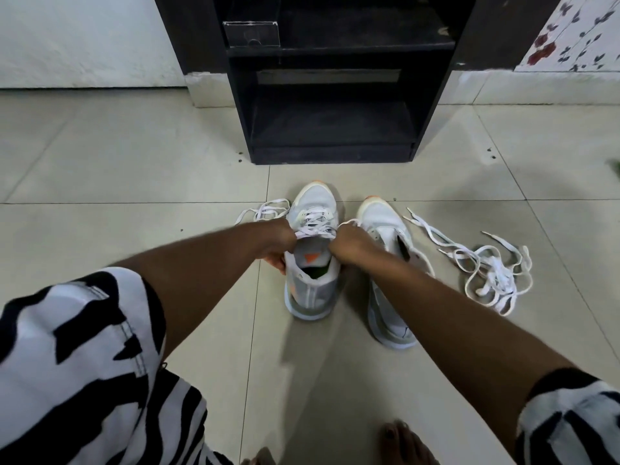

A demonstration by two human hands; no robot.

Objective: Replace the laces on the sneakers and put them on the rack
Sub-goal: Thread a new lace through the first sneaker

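Observation:
Two grey-white sneakers with orange toes stand on the tiled floor. The left sneaker [310, 286] has a white lace [317, 220] threaded through its eyelets. My left hand [276, 243] grips the lace end at the shoe's left top eyelet, and my right hand [349, 241] grips the other end at the right. A loose loop of that lace [265, 209] lies left of the toe. The right sneaker [385, 226] stands unlaced beside it, partly hidden by my right forearm. A tangle of loose white laces [493, 273] lies on the floor to the right.
A black shoe rack [332, 152] with open shelves stands straight ahead against the wall, just beyond the sneakers. A clear box [251, 33] sits on its upper shelf. My bare foot [406, 441] shows at the bottom edge.

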